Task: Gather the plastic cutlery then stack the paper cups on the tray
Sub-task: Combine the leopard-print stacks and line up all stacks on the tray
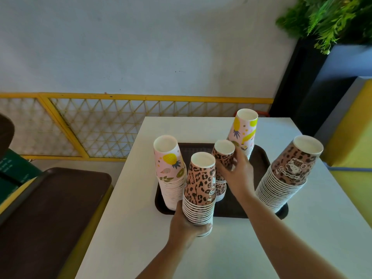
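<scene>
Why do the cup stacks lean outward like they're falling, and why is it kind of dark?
Head view: the wide-angle lens bends things, so the side stacks splay outward and the table edges slant. Light is soft and dim, with no glare; the plant corner is darkest, and the tray shows little detail.

A white square table [231,248] stands in front of a yellow lattice fence [104,125]. A dark brown plastic tray [259,158] lies on the table. Five upside-down stacks of paper cups are there. The pink pineapple cup stack [171,170] stands on the tray's left side. The yellow banana cup stack [244,131] stands at the back right. The big leopard cup stack [289,174] stands on the right edge. The small leopard cup stack [222,162] stands in the middle, with the right hand [237,170] around it. The front leopard cup stack [200,188] is at the tray's near edge, maybe lifted, in the left hand [185,226]. A second brown tray [50,208] lies left of the table. A green leafy plant [330,19] sits far back on the right.
</scene>
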Motion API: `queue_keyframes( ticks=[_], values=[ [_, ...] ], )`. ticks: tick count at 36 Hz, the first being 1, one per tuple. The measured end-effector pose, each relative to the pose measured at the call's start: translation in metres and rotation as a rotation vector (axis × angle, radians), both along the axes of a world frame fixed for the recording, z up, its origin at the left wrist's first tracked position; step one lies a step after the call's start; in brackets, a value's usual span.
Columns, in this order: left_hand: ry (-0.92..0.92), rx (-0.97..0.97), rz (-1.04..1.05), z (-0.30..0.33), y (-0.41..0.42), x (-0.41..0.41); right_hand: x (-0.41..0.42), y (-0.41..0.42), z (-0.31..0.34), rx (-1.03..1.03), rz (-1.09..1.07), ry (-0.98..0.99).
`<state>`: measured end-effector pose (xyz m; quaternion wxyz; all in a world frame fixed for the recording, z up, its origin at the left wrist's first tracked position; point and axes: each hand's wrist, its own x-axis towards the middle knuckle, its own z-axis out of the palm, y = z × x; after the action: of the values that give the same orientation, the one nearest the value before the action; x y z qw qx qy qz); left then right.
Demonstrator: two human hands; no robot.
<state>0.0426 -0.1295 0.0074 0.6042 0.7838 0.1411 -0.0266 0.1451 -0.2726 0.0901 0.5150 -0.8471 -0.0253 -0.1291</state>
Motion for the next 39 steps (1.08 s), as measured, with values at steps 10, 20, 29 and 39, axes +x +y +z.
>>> queue_keyframes(
  ticks=[10, 20, 29, 39],
  values=[
    [-0.003, 0.014, -0.01, 0.002, -0.003, 0.002, -0.025, 0.0, 0.033, 0.022, 0.176, -0.048],
    [-0.026, 0.024, -0.027, 0.003, -0.008, 0.002, -0.039, 0.005, 0.036, -0.114, 0.341, 0.093],
    [-0.04, 0.007, -0.032, 0.005, -0.008, 0.002, -0.04, 0.005, 0.044, 0.006, 0.287, 0.035],
    [-0.008, 0.002, -0.002, 0.002, -0.007, 0.003, -0.019, -0.006, 0.073, 0.253, 0.146, -0.072]
  ],
)
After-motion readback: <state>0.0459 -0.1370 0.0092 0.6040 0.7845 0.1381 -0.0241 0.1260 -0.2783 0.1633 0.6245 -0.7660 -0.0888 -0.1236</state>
